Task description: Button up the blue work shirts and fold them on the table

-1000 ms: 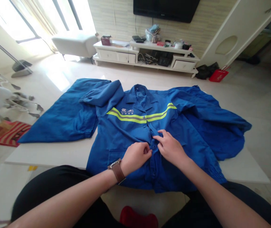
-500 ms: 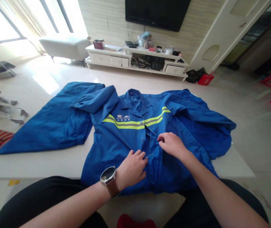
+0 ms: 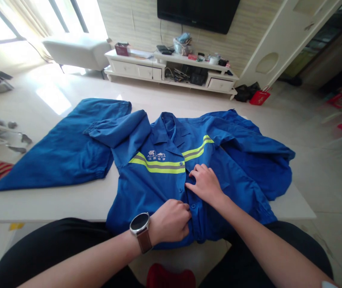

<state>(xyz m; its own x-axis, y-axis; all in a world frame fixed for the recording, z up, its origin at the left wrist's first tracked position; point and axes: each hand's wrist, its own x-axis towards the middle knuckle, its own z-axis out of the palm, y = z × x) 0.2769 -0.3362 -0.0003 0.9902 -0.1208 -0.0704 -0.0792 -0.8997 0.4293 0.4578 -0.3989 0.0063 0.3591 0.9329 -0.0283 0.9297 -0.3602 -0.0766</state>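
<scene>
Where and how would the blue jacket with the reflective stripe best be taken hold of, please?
Probably by the collar of the blue jacket, at its back edge, pinched from above. The jacket lies front up with its neck opening gaping, so the collar's inner side shows. The left hand and right hand are lower down the front, leaving the collar uncovered.
</scene>
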